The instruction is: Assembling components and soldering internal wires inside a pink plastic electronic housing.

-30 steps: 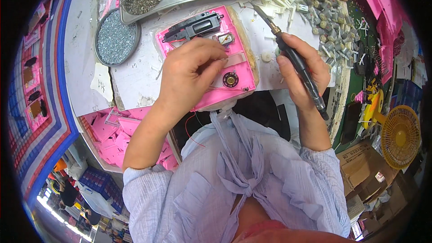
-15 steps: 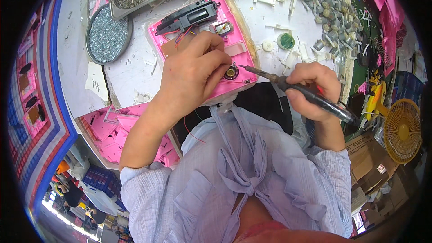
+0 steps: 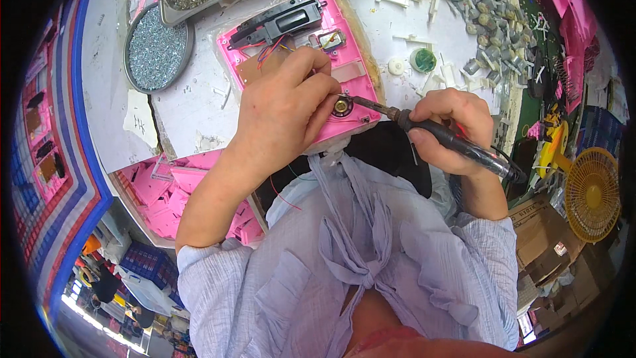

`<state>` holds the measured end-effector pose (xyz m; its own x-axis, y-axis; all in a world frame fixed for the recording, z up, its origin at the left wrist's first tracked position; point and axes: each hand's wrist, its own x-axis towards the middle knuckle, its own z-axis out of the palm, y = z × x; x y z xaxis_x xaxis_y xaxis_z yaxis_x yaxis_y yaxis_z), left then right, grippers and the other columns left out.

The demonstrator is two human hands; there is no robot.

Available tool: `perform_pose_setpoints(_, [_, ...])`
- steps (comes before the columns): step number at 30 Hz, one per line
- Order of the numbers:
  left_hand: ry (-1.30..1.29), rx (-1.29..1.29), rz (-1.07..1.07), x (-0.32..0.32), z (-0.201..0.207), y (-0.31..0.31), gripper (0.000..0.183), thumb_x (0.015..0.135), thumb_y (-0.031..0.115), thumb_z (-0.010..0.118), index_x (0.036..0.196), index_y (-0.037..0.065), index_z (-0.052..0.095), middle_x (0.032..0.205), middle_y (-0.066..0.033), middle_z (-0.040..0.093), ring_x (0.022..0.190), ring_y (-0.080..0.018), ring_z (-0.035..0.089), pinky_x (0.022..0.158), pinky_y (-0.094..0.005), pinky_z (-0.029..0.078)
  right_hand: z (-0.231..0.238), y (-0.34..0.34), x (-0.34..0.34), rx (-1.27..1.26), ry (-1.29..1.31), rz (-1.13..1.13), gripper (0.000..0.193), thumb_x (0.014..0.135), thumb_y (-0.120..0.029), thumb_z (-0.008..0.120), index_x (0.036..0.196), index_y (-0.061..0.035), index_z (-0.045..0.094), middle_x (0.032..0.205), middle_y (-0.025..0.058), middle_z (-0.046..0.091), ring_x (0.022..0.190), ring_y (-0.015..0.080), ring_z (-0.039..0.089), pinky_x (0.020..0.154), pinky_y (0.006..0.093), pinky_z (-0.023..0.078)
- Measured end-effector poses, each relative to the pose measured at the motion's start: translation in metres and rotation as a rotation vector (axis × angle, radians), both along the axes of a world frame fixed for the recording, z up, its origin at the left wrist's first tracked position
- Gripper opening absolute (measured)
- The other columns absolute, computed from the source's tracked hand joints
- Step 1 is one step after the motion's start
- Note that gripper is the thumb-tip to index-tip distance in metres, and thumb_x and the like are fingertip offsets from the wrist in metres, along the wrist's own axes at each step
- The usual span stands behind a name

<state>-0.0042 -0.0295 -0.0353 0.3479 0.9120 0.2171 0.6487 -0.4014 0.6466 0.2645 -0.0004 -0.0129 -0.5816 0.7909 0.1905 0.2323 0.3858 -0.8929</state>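
Pink housing (image 3: 358,86) under left hand (image 3: 285,109), right hand (image 3: 450,126) gripping soldering iron (image 3: 430,134)

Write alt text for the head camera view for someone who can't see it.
A person's right hand holds a soldering iron with its tip at a small round part on a pink plastic housing, which the left hand presses onto a cluttered white workbench. A round dish of small silvery bits sits to the left.
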Motion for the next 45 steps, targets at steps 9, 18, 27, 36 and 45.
perform_pose_setpoints(9, [0.008,-0.026,0.005,0.001,0.003,-0.002,0.018,0.077,0.001,0.079,0.093,0.006,0.070,0.099,-0.0076,0.063,0.084,-0.0263,0.067,0.069,-0.0361,0.054,0.003,0.000,0.001,0.008,0.014,-0.014,0.021,0.076,-0.007,0.080,0.094,-0.0054,0.070,0.055,-0.0029,0.047,0.046,0.0096,0.044,0.047,0.0267,0.032])
perform_pose_setpoints(18, [-0.058,-0.036,-0.024,-0.003,0.002,0.000,0.018,0.079,0.000,0.078,0.096,0.005,0.073,0.098,-0.0083,0.065,0.087,-0.0263,0.067,0.072,-0.0358,0.055,0.006,0.000,0.016,0.001,0.043,-0.056,0.024,0.079,-0.008,0.081,0.100,-0.0022,0.069,0.064,0.0000,0.060,0.050,0.0072,0.051,0.048,0.0238,0.035])
perform_pose_setpoints(27, [-0.100,-0.020,-0.017,-0.003,-0.005,0.000,0.019,0.081,0.001,0.077,0.099,0.005,0.074,0.095,-0.0082,0.070,0.084,-0.0259,0.070,0.071,-0.0356,0.056,0.004,0.000,0.020,0.021,0.083,-0.118,0.024,0.081,-0.008,0.081,0.100,-0.0004,0.070,0.071,0.0010,0.065,0.053,0.0056,0.052,0.049,0.0220,0.035])
perform_pose_setpoints(36, [-0.018,0.091,-0.074,0.000,-0.002,-0.001,0.019,0.079,0.001,0.079,0.095,0.007,0.072,0.093,-0.0071,0.069,0.081,-0.0261,0.070,0.067,-0.0363,0.056,0.006,0.000,0.014,-0.006,0.066,-0.047,0.023,0.079,-0.008,0.082,0.098,-0.0034,0.069,0.065,0.0000,0.061,0.050,0.0078,0.050,0.049,0.0231,0.034])
perform_pose_setpoints(45, [0.018,0.116,-0.068,0.001,-0.003,-0.002,0.019,0.078,0.003,0.079,0.095,0.007,0.072,0.094,-0.0069,0.069,0.081,-0.0259,0.070,0.066,-0.0365,0.057,0.003,0.002,0.007,0.022,0.013,0.027,0.024,0.076,-0.008,0.081,0.097,-0.0069,0.069,0.055,-0.0025,0.048,0.046,0.0107,0.047,0.047,0.0271,0.033])
